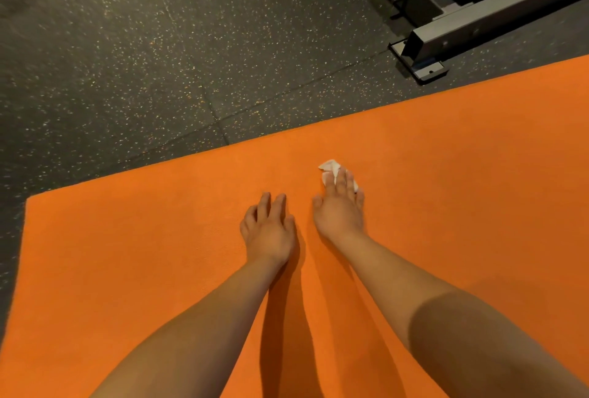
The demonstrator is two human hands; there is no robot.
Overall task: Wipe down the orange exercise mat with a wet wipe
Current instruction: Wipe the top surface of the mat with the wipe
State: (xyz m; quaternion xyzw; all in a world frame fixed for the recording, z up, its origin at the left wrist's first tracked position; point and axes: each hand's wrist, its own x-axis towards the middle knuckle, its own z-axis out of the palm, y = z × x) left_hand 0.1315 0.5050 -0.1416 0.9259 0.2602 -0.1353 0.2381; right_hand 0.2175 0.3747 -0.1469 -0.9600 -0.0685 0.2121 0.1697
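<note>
The orange exercise mat [446,174] lies flat on the floor and fills the lower part of the view. A crumpled white wet wipe [330,171] sits on it near the far edge. My right hand [339,206] lies palm down with straight fingers pressing on the wipe, whose white edges show past the fingertips. My left hand [267,228] rests on the bare mat just to the left, fingers spread and slightly bent, holding nothing.
Dark speckled rubber flooring [143,63] surrounds the mat at the far side and left. A grey metal equipment frame [478,18] with a bolted foot plate [427,71] stands at the top right, close to the mat's far edge.
</note>
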